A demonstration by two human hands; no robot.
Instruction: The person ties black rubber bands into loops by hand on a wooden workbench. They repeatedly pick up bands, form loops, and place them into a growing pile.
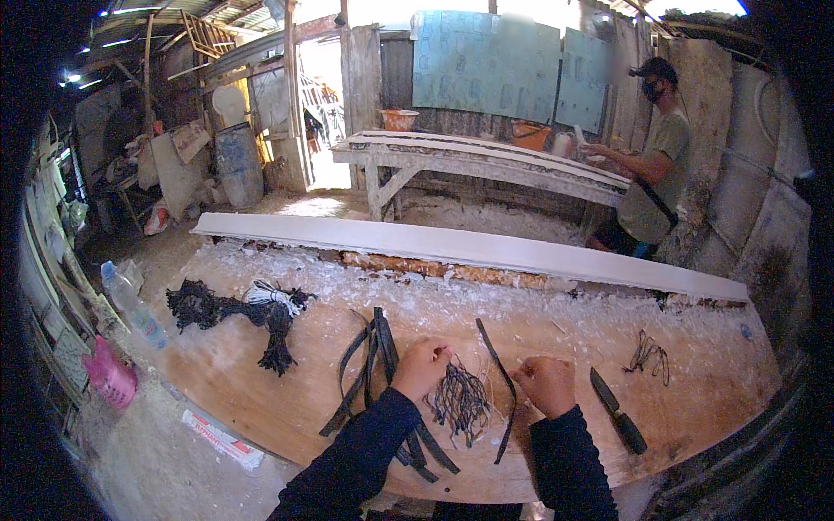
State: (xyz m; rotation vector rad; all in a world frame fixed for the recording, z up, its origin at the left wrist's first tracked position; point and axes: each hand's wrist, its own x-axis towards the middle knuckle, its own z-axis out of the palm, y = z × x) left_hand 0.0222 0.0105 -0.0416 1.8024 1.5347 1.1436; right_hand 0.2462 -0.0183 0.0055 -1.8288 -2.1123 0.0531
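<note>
My left hand (420, 370) is closed in a pinch above the table, between several flat black strips (382, 347) and a loose heap of thin dark cords (462, 401). What its fingertips hold, if anything, is too small to make out. Closed as well, my right hand (547, 385) has its fingers curled toward the left, just right of a single black strip (497, 373). Its fingers hide whatever they may hold. To the right of that hand lies a knife (618, 412) with a dark handle, its blade pointing away from me.
Tied bundles of black cord (278, 340) and a white cord bundle (271, 295) lie at left. More thin cords (647, 358) are at right. A long white moulding (469, 249) runs along the far edge. Beyond, a person (660, 156) works at another bench (382, 158).
</note>
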